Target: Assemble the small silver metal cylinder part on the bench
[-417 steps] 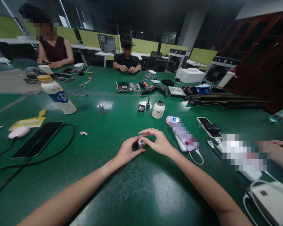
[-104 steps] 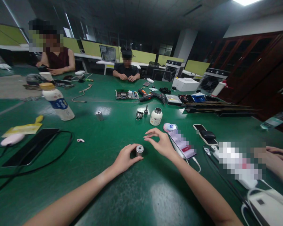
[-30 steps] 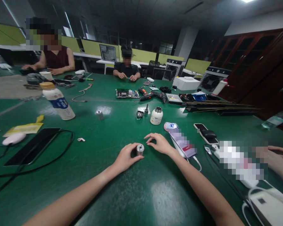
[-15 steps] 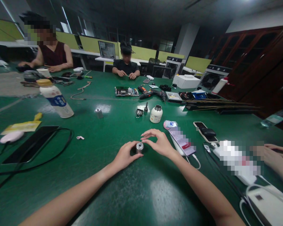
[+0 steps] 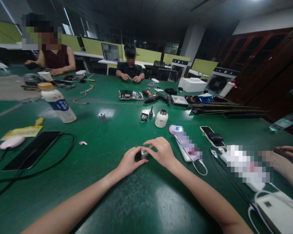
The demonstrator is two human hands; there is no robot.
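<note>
Holding the cylinder (image 5: 144, 156) upright on the table (image 5: 112, 136), we clamp its side with our left hand (image 5: 130, 160). We hold our right hand (image 5: 162, 151) over its top, near the left; we cannot tell whether it pinches anything. Beyond both, an open flask (image 5: 161, 119) stands apart.

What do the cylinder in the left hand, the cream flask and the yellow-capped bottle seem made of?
Cylinder in the left hand: probably metal, satin grey with highlights.
Cream flask: likely painted metal; silvery at the mouth, smooth below.
Yellow-capped bottle: perhaps plastic; pale, smooth sides, though glass can't be ruled out.
</note>
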